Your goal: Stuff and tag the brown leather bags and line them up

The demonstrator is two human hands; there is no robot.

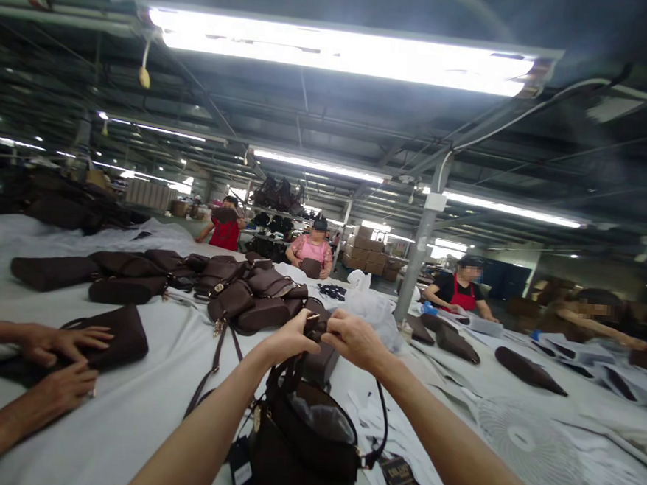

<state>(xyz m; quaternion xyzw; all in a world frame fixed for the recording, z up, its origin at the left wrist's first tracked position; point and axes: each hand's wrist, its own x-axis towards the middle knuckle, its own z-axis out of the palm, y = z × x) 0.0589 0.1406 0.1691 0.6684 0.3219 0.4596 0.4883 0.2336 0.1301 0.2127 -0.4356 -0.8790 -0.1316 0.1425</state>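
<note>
In front of me stands a dark brown handbag [302, 463], its top open with clear plastic stuffing [325, 420] inside. A black tag [242, 469] and a gold charm hang at its left side. Above the bag, my left hand [288, 340] is closed on a dark strap with a small gold metal fitting [312, 317]. My right hand [356, 339] is closed beside it, fingers pinched on the same strap; its fingertips are partly hidden. A shoulder strap [384, 424] rises from a ring on the bag's right side and passes behind my right forearm.
Brown bags [231, 299] lie piled across the white-covered table [140, 407]. At left, another person's hands [65, 361] rest on a brown bag [120, 339]. A white fan [525, 438], paper tags [396, 473] and a grey post [419, 256] are at right. Several co-workers stand beyond.
</note>
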